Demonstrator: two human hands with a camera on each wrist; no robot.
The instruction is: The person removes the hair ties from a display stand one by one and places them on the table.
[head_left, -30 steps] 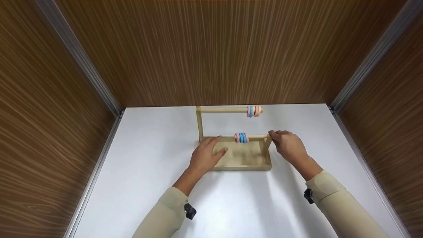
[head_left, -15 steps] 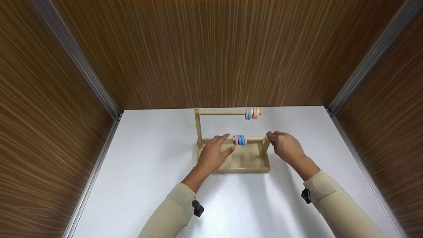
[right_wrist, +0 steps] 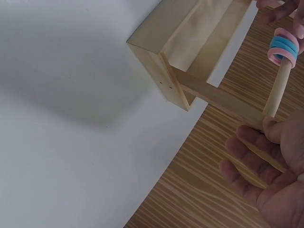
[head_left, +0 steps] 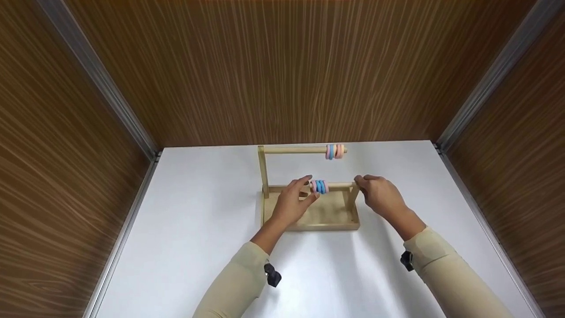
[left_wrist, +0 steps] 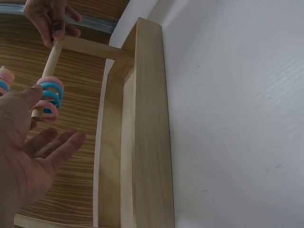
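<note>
- The left hand (head_left: 291,204), fingers loosely spread, touches the rings (head_left: 319,186) on the lower dowel (head_left: 340,185).
- The right hand (head_left: 380,195) pinches that dowel's end.
- The wooden rack (head_left: 309,218) stands on a white table (head_left: 194,229), walled by brown wood-grain panels (head_left: 282,70).

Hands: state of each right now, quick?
Left hand: open, fingertips at the rings on the lower dowel.
Right hand: pinching the lower dowel's end.
</note>
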